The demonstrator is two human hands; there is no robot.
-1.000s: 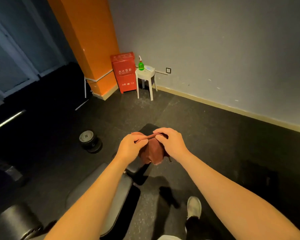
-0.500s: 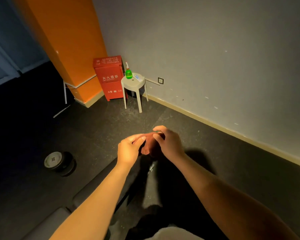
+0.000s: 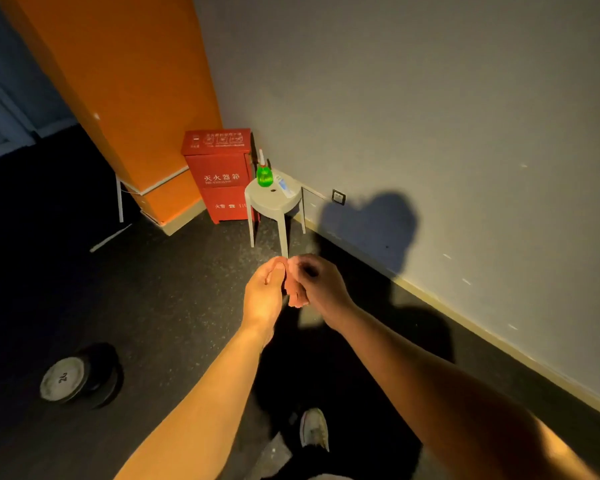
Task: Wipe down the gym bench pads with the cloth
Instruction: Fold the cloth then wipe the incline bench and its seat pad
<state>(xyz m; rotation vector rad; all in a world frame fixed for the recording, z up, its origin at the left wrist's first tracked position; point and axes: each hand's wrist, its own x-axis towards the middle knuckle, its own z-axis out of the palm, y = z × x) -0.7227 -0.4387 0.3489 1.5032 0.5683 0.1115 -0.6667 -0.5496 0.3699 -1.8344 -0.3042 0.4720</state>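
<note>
Dim gym corner with a dark rubber floor (image 3: 174,306) and a grey wall (image 3: 430,98). At centre, both hands meet in front of the body. The left hand (image 3: 264,294) and the right hand (image 3: 321,285) have their fingers curled around a small reddish cloth (image 3: 294,299), and only a sliver of it shows between them. It seems tightly bunched, though blur makes that hard to confirm.

No bench pad is in view, so wiping is not under way. The step looks like readying the cloth: best to shake it out and fold it into a flat pad that fills the palm before it goes to the bench.

Just beyond the hands stands a white plastic stool (image 3: 274,202) with a green pump bottle (image 3: 264,175) on top. A red fire extinguisher box (image 3: 219,174) stands beside it, next to an orange pillar (image 3: 125,81). A dumbbell (image 3: 80,375) lies on the floor to the left, and a white shoe (image 3: 314,429) shows below.
</note>
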